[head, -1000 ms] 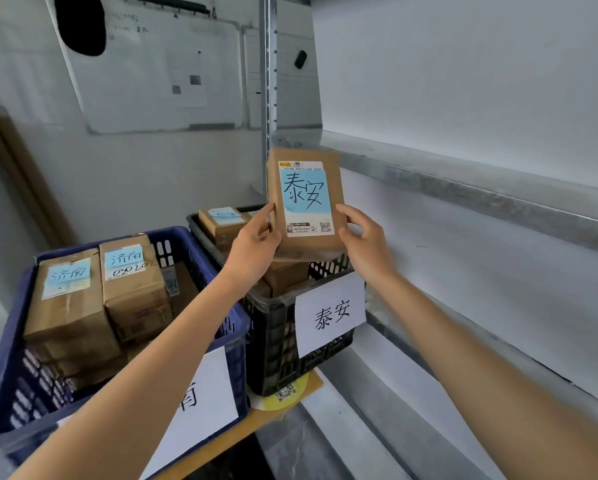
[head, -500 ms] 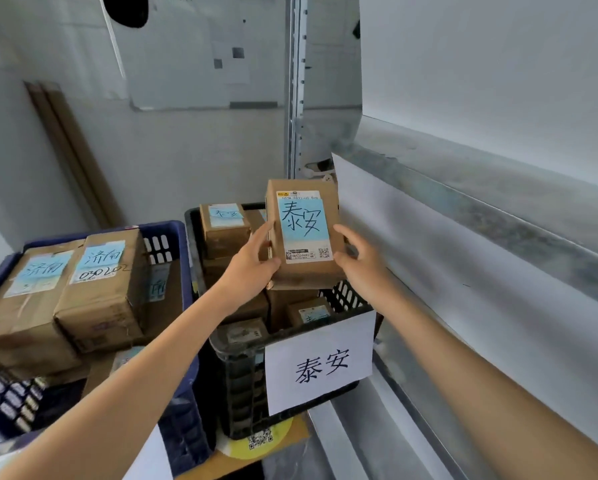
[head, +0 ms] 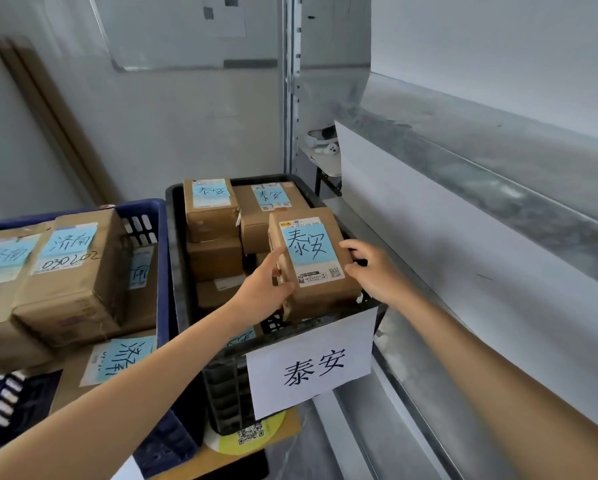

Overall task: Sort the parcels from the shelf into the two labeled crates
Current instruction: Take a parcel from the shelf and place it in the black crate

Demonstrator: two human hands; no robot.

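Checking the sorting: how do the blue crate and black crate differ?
The blue crate holds parcels marked 济南; the black crate holds parcels marked 泰安. The black crate's sign reads 泰安; the blue crate's cannot be read. Both hold brown boxes.

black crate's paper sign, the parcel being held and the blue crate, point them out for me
paper sign (head: 311, 368), head view, middle of the white sheet
held parcel (head: 308, 251), head view, on its blue label
blue crate (head: 138, 206), head view, on the back rim
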